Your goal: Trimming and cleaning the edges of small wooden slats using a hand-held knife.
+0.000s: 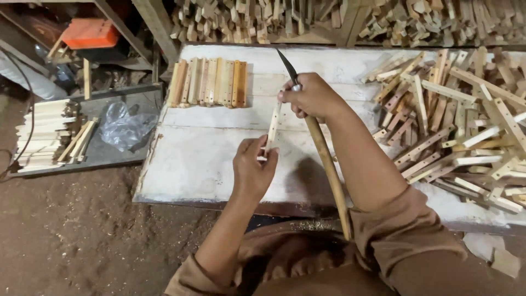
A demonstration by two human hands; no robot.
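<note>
Seen from above, over a white desk point(208, 170) beside a sawdust floor point(76, 230).

Left hand point(253, 167): grip closed on the lower end of a thin pale slat point(272, 129), fingers curled round it, thumb pressed on its near face. Slat held above the desk, nearly upright in the view, leaning slightly right toward the top, with small holes along its length.

Right hand point(312, 97): grip shut round a knife point(289, 68) where the dark, curved blade meets a long wooden handle point(329, 164). Blade pointing up and left, away from the body; handle running down along the forearm toward the lap. Upper end of the slat touching, or just under, the fingers of this hand. Hard to tell whether the fingers pinch it or only steady it, since the knuckles hide the contact.

So the slat spans the two hands: bottom in the left grip, top at the right one, just below the blade's base.

On the desk behind, a tidy row point(208, 82) of finished sticks, laid side by side. To the right, a loose pile point(455, 126) of similar slats, crossed at all angles. Off the desk to the left, a grey tray point(139, 98) with a stack point(44, 134) of pale strips and a crumpled plastic bag point(123, 126). More cut wood heaped along the top edge.
</note>
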